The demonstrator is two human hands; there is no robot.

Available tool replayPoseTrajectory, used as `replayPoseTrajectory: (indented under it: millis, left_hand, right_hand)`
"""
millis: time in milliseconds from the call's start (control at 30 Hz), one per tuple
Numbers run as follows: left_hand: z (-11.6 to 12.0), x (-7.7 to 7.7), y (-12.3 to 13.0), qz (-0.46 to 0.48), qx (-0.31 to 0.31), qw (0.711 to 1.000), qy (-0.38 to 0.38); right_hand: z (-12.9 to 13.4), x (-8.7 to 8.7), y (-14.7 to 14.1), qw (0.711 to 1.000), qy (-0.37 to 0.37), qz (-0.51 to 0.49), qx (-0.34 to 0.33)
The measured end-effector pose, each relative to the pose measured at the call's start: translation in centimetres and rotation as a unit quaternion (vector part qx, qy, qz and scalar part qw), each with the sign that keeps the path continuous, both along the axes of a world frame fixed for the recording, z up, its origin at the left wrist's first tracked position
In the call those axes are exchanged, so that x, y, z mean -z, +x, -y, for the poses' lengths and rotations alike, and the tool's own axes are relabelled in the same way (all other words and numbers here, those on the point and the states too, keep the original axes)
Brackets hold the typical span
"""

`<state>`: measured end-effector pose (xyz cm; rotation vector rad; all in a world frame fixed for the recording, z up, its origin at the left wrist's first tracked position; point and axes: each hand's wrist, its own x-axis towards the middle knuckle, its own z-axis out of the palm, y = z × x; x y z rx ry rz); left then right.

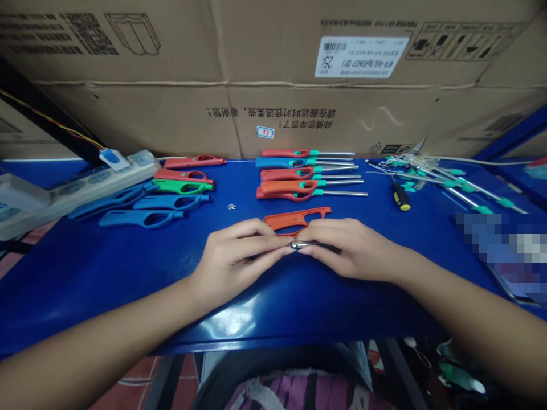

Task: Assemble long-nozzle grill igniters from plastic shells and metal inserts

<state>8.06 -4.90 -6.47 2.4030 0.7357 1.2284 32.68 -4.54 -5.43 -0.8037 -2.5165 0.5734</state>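
Between the fingertips of both hands is a small shiny metal part (300, 245). My left hand (243, 253) pinches its left end, and my right hand (348, 247) holds its right end, with the fingers hiding much of it. Just behind my fingers lies an open orange lighter shell (284, 221), partly covered by them. Farther back, several lighters with metal rods (290, 188) lie in a stack, handles to the left. A little pile of tiny screws (231, 206) sits behind my left hand.
Red, green and blue handle shells (143, 218) lie at the left beside a white power strip (88, 182). Metal rods with teal parts (464, 182) and a black-yellow screwdriver (400, 196) are at the right. A cardboard box (171, 119) stands behind the blue table (149, 267).
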Motion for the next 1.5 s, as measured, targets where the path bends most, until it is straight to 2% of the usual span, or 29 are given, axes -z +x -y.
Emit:
replayPoseTrajectory:
  millis: [233,500,633,700,767,900,1000,1167,1333,1500]
  left_hand:
    - [0.0,0.2,0.1,-0.006,0.009,1.0,-0.008]
    - [0.1,0.8,0.6,-0.025,0.033,0.999,-0.019]
    - [0.1,0.9,0.5,-0.06,0.025,0.996,-0.055]
    - [0.0,0.9,0.5,-0.067,0.023,0.995,-0.067]
    - [0.0,1.0,0.5,-0.071,0.027,0.994,-0.077]
    - [-0.2,1.3,0.6,-0.069,0.041,0.99,-0.113]
    - [-0.2,1.5,0.6,-0.065,0.041,0.988,-0.137]
    - [-0.1,1.3,0.7,-0.067,0.017,0.988,-0.136]
    - [-0.4,1.0,0.5,-0.076,-0.026,0.99,-0.115]
    - [-0.9,1.2,0.2,-0.084,-0.032,0.994,-0.067]
  right_hand:
    - [0.3,-0.1,-0.1,1.0,-0.003,-0.003,0.001]
    - [0.2,-0.6,-0.5,0.993,-0.087,0.047,0.058]
    - [-0.4,-0.6,0.2,0.988,-0.139,0.008,0.068]
    - [-0.7,-0.5,0.6,0.988,-0.132,-0.016,0.075]
    - [-1.0,-0.4,1.1,0.993,-0.094,-0.026,0.068]
    - [-1.4,-0.3,1.6,1.0,-0.01,-0.024,0.015]
    - [-1.5,-0.4,1.6,0.999,0.008,-0.033,-0.007]
    - [-1.6,-0.5,1.8,0.998,0.04,-0.045,0.0]
    - [-1.9,-1.1,2.9,0.998,0.047,-0.008,0.051]
    - [-2.3,-1.9,4.0,0.994,-0.027,0.078,0.066]
